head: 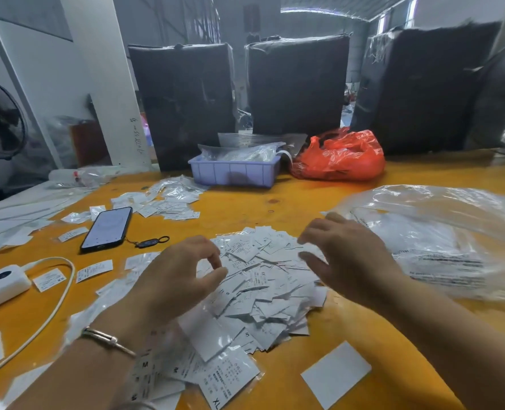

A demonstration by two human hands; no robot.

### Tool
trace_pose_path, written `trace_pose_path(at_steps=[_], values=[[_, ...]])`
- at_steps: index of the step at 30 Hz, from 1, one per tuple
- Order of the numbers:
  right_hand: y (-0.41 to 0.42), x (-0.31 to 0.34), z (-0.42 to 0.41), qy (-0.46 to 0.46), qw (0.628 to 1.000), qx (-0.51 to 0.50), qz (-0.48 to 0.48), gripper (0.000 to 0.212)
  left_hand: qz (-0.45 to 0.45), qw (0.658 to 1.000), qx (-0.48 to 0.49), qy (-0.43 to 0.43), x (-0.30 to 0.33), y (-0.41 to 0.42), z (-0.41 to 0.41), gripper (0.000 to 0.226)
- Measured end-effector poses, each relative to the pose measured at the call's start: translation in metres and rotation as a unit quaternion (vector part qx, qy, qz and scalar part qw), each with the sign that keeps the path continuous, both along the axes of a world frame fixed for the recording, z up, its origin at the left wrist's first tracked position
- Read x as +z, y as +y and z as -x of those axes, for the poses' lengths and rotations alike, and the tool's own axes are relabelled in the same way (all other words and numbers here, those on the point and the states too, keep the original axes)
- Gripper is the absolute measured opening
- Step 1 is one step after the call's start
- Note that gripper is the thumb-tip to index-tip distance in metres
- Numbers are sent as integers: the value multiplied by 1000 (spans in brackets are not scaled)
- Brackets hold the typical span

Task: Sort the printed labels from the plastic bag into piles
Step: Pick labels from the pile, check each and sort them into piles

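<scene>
- White printed labels [263, 279] lie in one loose, unsorted heap on the orange surface [298, 199], right in front of the person and under both hands.
- Clear plastic bag [440, 238] lies slack just to the right of the heap; it looks largely emptied, though print or a few slips may remain inside, and I cannot tell which.
- Sorting seems barely begun: near the left forearm some slips marked M and an XL label [230, 377] lie at the heap's near edge, and a smaller pile of bagged labels [168, 202] sits farther back beyond the phone [107, 228]. Whether those count as finished piles is a guess.
- Most of the work is left, judging by the size of the heap.
- Left hand [177, 276] hovers over the heap's left edge, thumb and forefinger curled toward each other in a ring; the fingers seem to pinch nothing.
- Right hand [348, 258] hangs over the heap's right side with fingers [313, 232] spread and relaxed, released, gripping nothing; contact with the labels is unclear.
</scene>
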State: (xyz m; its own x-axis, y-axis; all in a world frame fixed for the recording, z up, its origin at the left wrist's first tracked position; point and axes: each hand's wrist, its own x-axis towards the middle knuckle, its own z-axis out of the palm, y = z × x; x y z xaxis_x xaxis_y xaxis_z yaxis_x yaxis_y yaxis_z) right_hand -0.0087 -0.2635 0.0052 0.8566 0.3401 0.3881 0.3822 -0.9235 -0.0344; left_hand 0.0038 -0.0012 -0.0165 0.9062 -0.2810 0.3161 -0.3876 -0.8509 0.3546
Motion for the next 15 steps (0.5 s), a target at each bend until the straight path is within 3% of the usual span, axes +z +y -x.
trace_pose_path(at_steps=[2, 5, 11, 15], values=[[-18, 14, -5, -44, 991, -128, -3, 16, 22, 999, -48, 0, -5, -7, 0, 7], [-43, 18, -14, 15, 969, -248, 5, 16, 47, 995, -89, 25, -13, -14, 0, 16], [-70, -10, -30, 93, 951, -289, 58, 22, 89, 990, -109, 21, -16, -15, -1, 11], [-79, -19, -38, 77, 945, -312, 62, 7, 99, 989, -107, 34, -18, -13, -1, 8]])
